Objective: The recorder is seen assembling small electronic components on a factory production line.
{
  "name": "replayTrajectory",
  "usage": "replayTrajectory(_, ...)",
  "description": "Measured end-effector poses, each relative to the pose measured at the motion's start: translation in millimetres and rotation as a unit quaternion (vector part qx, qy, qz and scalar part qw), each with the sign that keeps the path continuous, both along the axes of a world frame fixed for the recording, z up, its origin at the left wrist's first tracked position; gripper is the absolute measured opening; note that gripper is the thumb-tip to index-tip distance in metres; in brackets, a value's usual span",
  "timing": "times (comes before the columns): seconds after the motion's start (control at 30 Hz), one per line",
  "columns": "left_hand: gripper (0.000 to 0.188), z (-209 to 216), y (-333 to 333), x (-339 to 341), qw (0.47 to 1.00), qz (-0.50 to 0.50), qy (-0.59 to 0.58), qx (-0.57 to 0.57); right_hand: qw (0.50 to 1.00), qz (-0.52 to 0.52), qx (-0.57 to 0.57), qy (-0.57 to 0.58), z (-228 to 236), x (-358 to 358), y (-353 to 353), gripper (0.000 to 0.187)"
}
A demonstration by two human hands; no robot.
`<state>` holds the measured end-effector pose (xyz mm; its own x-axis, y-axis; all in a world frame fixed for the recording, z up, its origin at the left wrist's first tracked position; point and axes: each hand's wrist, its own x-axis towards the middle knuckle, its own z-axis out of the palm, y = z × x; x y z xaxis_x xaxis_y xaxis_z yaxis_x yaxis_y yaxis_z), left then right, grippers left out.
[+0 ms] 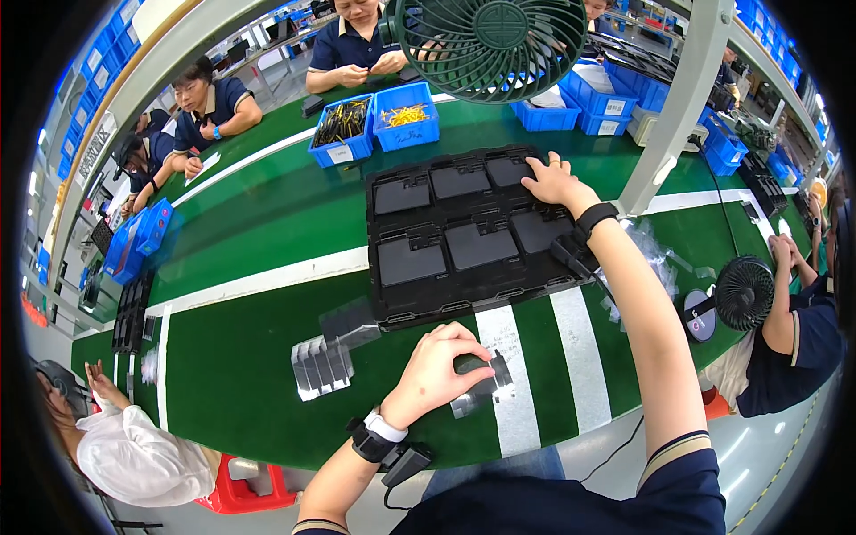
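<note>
My left hand (441, 370) is over the near part of the green table, thumb and fingers bent in a pinch at a small dark strip on clear film (502, 367). Part of that film is hidden under the hand. Farther off, my right hand (555, 183) reaches to the far right corner of a black tray (406, 314), its fingers apart and touching the edge of a flat black panel (508, 171). Several such panels lie in the tray's compartments in two rows. Left of my left hand is a sheet with dark strips (321, 367), overlapping a dark translucent film (350, 323).
Beyond the tray stand a blue bin of dark parts (342, 131) and a blue bin of yellow parts (407, 116). A dark green fan (501, 27) hangs above. Clear plastic film (655, 259) lies right, near a metal post (682, 107) and small fan (744, 292). Co-workers sit around.
</note>
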<state>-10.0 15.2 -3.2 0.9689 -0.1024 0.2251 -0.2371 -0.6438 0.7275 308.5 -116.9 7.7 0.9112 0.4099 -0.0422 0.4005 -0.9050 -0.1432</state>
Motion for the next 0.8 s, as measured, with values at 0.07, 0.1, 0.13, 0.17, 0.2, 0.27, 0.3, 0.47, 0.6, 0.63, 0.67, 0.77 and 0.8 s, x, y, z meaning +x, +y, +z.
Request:
replayTrajectory(0.07,0.021,0.6,-0.3,0.3,1.0,0.0,0.004,0.0,0.999,-0.006,0.029,0.023,-4.1,10.0,-1.2,0.056)
replayTrajectory(0.1,0.021,0.6,-0.8,0.6,1.0,-0.002,0.007,0.001,0.999,-0.007,0.029,0.023,-4.9,15.0,-4.7,0.056)
replayTrajectory(0.13,0.021,0.5,-0.2,0.2,1.0,0.0,0.007,0.001,0.998,0.016,0.052,0.031,1.1,13.8,-4.7,0.056)
replayTrajectory(0.17,0.021,0.5,0.1,-0.1,1.0,-0.001,0.01,-0.002,0.996,0.038,0.076,0.038,6.6,11.6,-5.0,0.056)
replayTrajectory(0.2,0.021,0.7,-0.2,0.1,1.0,-0.004,0.011,-0.005,0.986,0.04,0.154,-0.053,8.1,4.5,-8.2,0.041)
replayTrajectory(0.27,0.02,1.3,-2.2,2.3,1.0,-0.012,0.002,-0.001,0.979,0.091,0.178,-0.041,31.4,-12.9,-12.6,0.031)
replayTrajectory(0.3,0.02,2.9,-3.2,2.4,1.0,-0.017,-0.008,0.007,0.968,0.145,0.205,-0.028,38.1,-20.7,-13.5,0.021)
replayTrajectory(0.47,0.021,3.8,3.0,1.3,0.984,0.079,-0.129,-0.096,0.876,0.314,0.34,-0.135,51.9,-120.2,-14.1,0.015)
replayTrajectory(0.6,0.024,14.2,0.2,4.0,0.951,0.182,-0.196,-0.153,0.888,0.339,0.31,0.018,40.1,-194.6,-42.4,0.02)
replayTrajectory(0.63,0.024,14.1,-2.2,4.9,0.951,0.173,-0.188,-0.173,0.888,0.346,0.303,0.019,31.9,-204.2,-44.8,0.02)
replayTrajectory(0.67,0.023,10.4,-2.5,4.9,0.958,0.161,-0.153,-0.183,0.887,0.341,0.308,0.05,23.8,-207.3,-44.3,0.019)
replayTrajectory(0.77,0.019,6.5,-1.0,6.1,0.967,0.148,-0.095,-0.185,0.884,0.321,0.324,0.106,11.4,-208.5,-41.4,0.02)
replayTrajectory(0.8,0.018,6.0,-0.9,6.2,0.967,0.151,-0.104,-0.176,0.868,0.305,0.373,0.116,9.1,-209.1,-41.1,0.021)
